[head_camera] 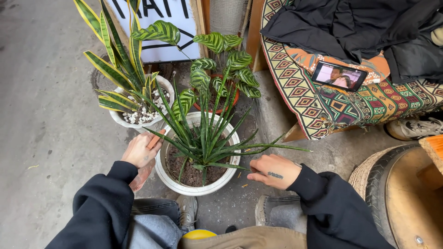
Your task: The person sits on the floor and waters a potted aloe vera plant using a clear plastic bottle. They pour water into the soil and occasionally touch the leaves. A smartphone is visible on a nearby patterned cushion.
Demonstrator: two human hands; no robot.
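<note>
White pot [184,186] of spiky green plant [207,143] sits on the concrete floor [46,115] between both hands, left hand [140,150] clamped on an orange-handled tool [156,139], right hand [273,171] curled at the rim, soil looking barely disturbed.

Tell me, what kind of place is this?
Probably a paved yard or shopfront corner: bare concrete floor, potted plants in a white pot, a patterned bench cover and a tyre.

I'm seeing a street-side sitting spot. Bare concrete pavement [41,115], potted plants, a patterned cushioned bench [332,106], a signboard [157,32].
</note>
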